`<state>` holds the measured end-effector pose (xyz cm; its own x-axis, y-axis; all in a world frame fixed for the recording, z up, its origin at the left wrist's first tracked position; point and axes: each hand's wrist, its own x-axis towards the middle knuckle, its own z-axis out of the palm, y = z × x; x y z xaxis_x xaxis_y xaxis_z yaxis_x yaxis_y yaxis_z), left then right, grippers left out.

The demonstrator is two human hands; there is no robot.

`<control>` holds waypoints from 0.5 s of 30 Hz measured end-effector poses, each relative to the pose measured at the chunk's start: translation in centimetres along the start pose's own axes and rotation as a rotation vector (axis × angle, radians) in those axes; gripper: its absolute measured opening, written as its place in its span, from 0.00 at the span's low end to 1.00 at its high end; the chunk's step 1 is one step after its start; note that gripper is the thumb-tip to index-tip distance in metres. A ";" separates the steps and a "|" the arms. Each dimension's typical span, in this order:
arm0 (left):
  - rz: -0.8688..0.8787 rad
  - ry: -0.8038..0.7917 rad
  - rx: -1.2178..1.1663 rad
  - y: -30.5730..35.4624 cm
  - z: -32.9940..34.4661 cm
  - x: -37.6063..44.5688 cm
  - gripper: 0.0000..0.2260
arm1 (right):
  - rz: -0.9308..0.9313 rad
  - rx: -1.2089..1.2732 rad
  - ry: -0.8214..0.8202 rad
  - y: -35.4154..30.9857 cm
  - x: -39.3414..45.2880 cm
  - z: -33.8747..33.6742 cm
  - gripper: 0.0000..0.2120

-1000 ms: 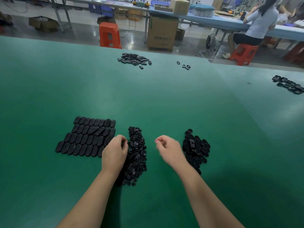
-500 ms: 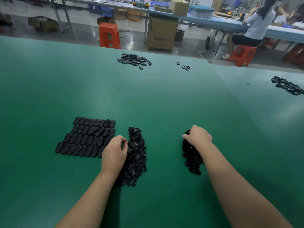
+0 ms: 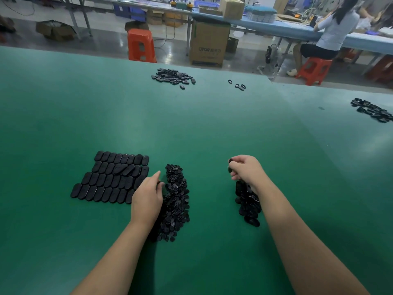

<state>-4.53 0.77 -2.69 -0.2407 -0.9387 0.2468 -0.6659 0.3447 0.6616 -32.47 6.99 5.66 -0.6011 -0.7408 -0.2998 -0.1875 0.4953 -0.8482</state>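
Note:
On the green table [image 3: 191, 128] lie rows of flat black oval covers [image 3: 112, 177] at the left. A heap of small black button pieces [image 3: 177, 199] sits in the middle, and a heap of black oval shells [image 3: 247, 204] lies at the right. My left hand [image 3: 147, 196] rests at the left edge of the button heap, its thumb and forefinger pinched on a small dark piece. Above the far end of the shell heap, my right hand [image 3: 244, 170] grips a black oval shell in curled fingers.
Further black parts lie far off: a pile [image 3: 172, 76] at the table's back, a few rings [image 3: 238, 85], and a group [image 3: 372, 110] at the right edge. Beyond the table stand an orange stool [image 3: 140, 45], a cardboard box [image 3: 209, 42] and a seated person [image 3: 331, 33].
My right hand moved from the table's middle to the right heap, closed on a shell and lifted it slightly. My left hand stayed at the button heap, fingers shifting a little.

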 end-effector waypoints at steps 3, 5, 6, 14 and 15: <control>0.022 -0.002 0.015 -0.1 0.0 -0.1 0.13 | -0.014 0.237 -0.098 -0.1 -1.7 2.1 0.07; 0.025 0.001 0.016 -0.1 0.0 0.0 0.11 | 0.024 0.349 -0.156 -0.1 -2.7 3.5 0.05; 0.023 0.002 0.016 -0.1 0.0 0.0 0.10 | 0.043 0.391 -0.180 0.0 -3.1 4.2 0.05; 0.020 0.023 -0.029 -0.2 0.0 0.1 0.07 | 0.007 0.461 -0.292 1.3 -5.3 7.8 0.16; 0.020 0.024 -0.034 -0.2 -0.1 0.2 0.07 | 0.002 0.467 -0.298 1.5 -5.4 8.1 0.14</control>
<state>-4.42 0.55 -2.72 -0.2367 -0.9314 0.2766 -0.6364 0.3638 0.6802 -23.22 8.11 2.45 -0.3426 -0.8700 -0.3546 0.2185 0.2933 -0.9307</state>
